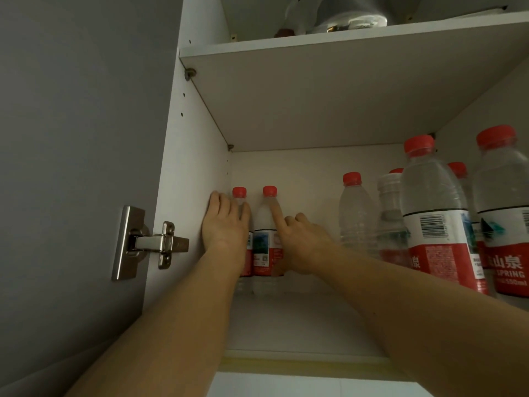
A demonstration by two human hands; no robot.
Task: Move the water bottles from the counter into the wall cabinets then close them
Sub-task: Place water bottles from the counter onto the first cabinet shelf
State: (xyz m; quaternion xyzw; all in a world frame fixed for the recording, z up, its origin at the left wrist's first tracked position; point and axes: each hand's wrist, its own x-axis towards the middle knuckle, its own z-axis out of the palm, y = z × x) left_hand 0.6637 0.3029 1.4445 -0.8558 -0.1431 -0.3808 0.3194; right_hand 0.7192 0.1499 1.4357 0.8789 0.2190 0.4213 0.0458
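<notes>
The wall cabinet stands open. At the back left of its lower shelf are two red-capped water bottles. My left hand holds the corner water bottle, fingers between it and the side wall, thumb across its front. My right hand touches the second water bottle: the index finger lies straight up its right side, the thumb rests on its red label, and the other fingers are curled away. Several more water bottles stand on the right, the nearest at the shelf's front.
The cabinet door is swung open on the left, its metal hinge fixed to the side wall. An upper shelf carries wrapped items. Bare shelf floor lies between my forearms.
</notes>
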